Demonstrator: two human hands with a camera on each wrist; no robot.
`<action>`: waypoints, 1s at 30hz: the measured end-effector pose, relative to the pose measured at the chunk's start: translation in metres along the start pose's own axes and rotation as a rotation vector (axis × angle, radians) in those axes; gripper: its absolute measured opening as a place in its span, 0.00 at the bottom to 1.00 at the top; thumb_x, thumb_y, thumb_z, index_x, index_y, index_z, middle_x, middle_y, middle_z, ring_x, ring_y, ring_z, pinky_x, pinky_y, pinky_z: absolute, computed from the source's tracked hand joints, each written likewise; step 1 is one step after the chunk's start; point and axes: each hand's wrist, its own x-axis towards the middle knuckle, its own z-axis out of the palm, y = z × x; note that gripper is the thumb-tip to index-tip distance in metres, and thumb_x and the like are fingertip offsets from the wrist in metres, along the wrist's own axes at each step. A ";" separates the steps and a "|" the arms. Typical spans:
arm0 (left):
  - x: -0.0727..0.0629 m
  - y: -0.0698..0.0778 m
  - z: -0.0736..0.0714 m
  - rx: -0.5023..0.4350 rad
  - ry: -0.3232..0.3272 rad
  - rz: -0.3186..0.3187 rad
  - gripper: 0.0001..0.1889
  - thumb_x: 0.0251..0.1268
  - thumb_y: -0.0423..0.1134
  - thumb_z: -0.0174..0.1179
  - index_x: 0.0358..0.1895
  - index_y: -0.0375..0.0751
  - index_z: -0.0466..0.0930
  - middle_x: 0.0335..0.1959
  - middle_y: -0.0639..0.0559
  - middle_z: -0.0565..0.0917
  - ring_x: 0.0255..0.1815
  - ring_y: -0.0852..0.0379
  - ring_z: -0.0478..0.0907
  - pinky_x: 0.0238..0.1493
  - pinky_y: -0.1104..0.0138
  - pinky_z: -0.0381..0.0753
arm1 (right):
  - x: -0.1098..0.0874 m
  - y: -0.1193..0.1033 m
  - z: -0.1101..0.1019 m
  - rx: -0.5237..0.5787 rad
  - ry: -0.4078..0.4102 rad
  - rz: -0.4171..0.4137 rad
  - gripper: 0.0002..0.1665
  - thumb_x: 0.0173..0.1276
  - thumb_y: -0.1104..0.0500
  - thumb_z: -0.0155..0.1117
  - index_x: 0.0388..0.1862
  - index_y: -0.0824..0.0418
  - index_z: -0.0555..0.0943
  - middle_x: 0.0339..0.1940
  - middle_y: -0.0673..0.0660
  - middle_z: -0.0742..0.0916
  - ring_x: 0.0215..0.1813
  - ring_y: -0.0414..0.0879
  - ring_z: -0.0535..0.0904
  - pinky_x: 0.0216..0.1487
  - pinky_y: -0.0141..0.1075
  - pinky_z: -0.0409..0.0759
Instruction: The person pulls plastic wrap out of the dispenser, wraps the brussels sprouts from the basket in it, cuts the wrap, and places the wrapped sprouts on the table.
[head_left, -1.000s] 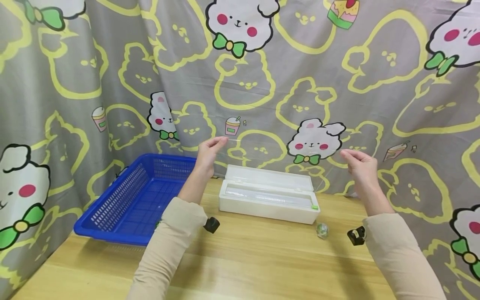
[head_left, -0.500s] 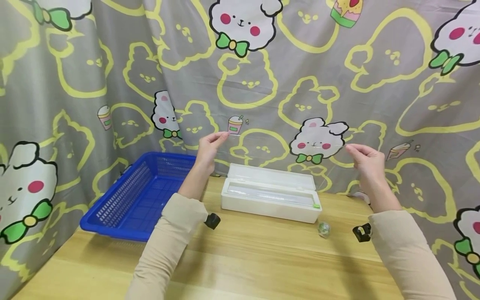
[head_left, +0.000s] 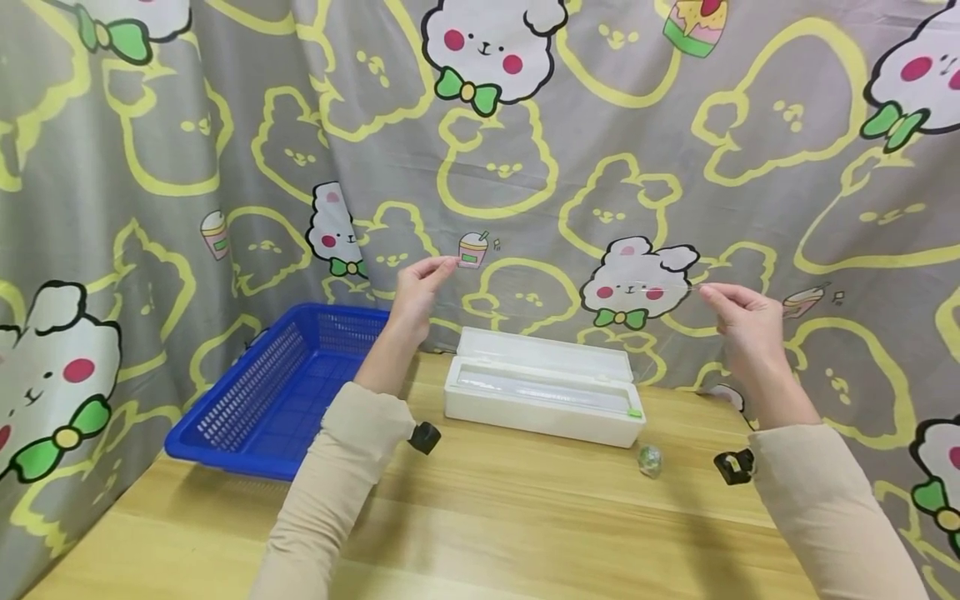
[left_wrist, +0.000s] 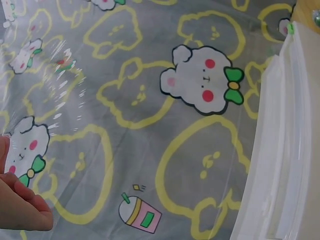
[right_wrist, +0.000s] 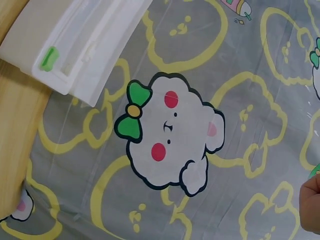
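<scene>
Both hands hold up a sheet of clear cling film (left_wrist: 64, 85), stretched between them above the table; mostly its glints and thin edge lines show. My left hand (head_left: 415, 304) pinches one corner between thumb and fingers. At the other end, my right hand (head_left: 750, 333) pinches the opposite corner. Below and behind the film stands a white cling film dispenser box (head_left: 543, 423), its lid raised and the clear roll visible inside. A small green slider (head_left: 634, 413) sits at the box's right end. Near that end, a small round green thing in clear wrap (head_left: 650, 462) rests on the table.
A blue plastic basket (head_left: 232, 462) stands at the left, partly behind the left forearm. Black mounts (head_left: 424, 437) show by both wrists. A grey patterned curtain (head_left: 510, 208) hangs close behind the wooden table (head_left: 525, 525).
Both hands have risen slightly and moved a little farther apart, with the film still between them. The box, basket and round wrapped thing stay put while the head view shifts slightly.
</scene>
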 end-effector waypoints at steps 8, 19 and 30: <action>-0.003 0.005 0.001 -0.003 -0.023 0.026 0.13 0.61 0.32 0.57 0.23 0.57 0.81 0.27 0.63 0.81 0.42 0.62 0.72 0.56 0.65 0.64 | -0.004 -0.004 -0.002 0.007 0.011 -0.030 0.07 0.57 0.65 0.66 0.23 0.56 0.86 0.12 0.44 0.78 0.13 0.36 0.57 0.17 0.26 0.56; -0.020 0.008 -0.005 0.102 -0.045 0.093 0.04 0.59 0.34 0.60 0.31 0.42 0.84 0.26 0.62 0.79 0.36 0.64 0.72 0.45 0.68 0.70 | -0.021 -0.003 -0.008 -0.597 0.155 -0.234 0.04 0.56 0.58 0.68 0.24 0.50 0.85 0.07 0.40 0.72 0.12 0.33 0.56 0.14 0.31 0.52; -0.048 0.001 -0.015 0.137 -0.074 0.131 0.13 0.58 0.29 0.59 0.24 0.55 0.83 0.25 0.62 0.79 0.32 0.63 0.67 0.34 0.72 0.65 | -0.051 0.001 -0.016 -0.630 0.088 -0.273 0.13 0.58 0.63 0.65 0.24 0.42 0.82 0.06 0.44 0.67 0.11 0.34 0.56 0.15 0.31 0.54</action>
